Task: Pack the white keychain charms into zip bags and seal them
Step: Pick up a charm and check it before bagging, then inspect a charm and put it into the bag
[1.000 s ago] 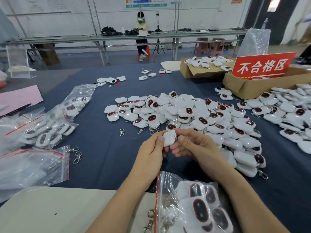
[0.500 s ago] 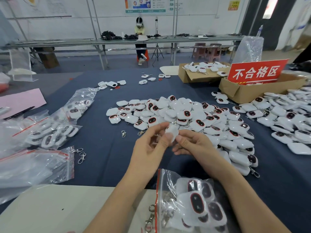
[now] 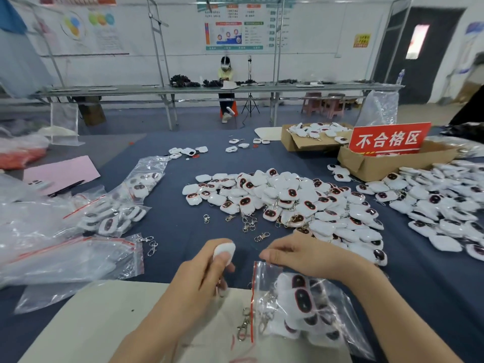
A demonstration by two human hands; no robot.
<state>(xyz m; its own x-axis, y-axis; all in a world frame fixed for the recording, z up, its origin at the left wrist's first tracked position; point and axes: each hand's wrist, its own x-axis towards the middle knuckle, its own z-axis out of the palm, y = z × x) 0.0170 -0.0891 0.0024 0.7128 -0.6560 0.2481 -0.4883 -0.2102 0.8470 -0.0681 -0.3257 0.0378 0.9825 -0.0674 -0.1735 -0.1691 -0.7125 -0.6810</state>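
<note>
My left hand (image 3: 201, 273) grips one white keychain charm (image 3: 224, 251), thumb across its back, just left of a zip bag. The zip bag (image 3: 301, 305) lies near the table's front edge, partly filled with several charms, its red-lined mouth facing left with metal clasps sticking out. My right hand (image 3: 306, 254) rests at the bag's top edge, fingers curled onto the plastic near the mouth. A large pile of white charms (image 3: 288, 203) with dark oval faces covers the blue cloth beyond my hands.
Filled and empty zip bags (image 3: 86, 231) lie at the left. Loose metal clasps (image 3: 150, 243) are scattered on the cloth. Two cardboard boxes (image 3: 379, 163) with a red sign stand at the back right, next to another charm pile (image 3: 440, 203). A beige board (image 3: 110, 318) lies in front.
My hands have parted and dropped toward the zip bag. The charm stays in my left hand; my right hand let go of it and moved to the bag's top edge.
</note>
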